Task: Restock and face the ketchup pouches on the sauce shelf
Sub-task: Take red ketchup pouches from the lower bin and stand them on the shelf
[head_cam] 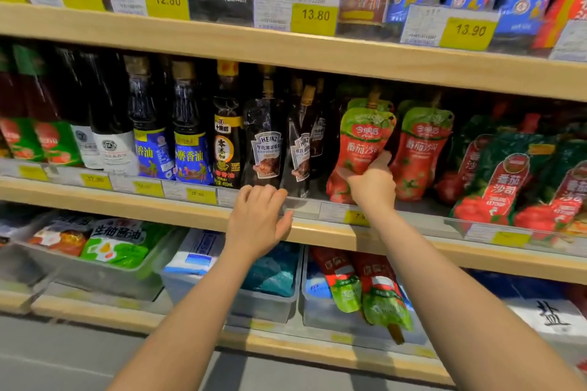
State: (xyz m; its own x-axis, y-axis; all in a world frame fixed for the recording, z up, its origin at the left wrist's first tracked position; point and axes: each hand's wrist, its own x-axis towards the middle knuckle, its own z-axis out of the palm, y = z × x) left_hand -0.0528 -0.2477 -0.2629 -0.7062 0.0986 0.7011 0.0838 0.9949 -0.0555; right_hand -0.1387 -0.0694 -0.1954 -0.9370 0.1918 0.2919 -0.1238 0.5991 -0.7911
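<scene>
Right hand [371, 182] gripping the front ketchup pouch [362, 143] low on its body, thumb across the label, probably to stand it upright and square it to the shelf [317, 232] edge. Left hand [259, 216] holding nothing, fingers curled over the shelf lip below the Heinz pouches [265, 149], likely for steadying. Second ketchup pouch [419, 149] just beside, already facing forward. Spare pouches [365, 289] lying in a bin [317, 317] on the shelf below, handy for restocking.

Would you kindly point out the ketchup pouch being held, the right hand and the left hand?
ketchup pouch [362, 140], head view, red front.
right hand [373, 186], head view, back.
left hand [257, 219], head view, back.
</scene>
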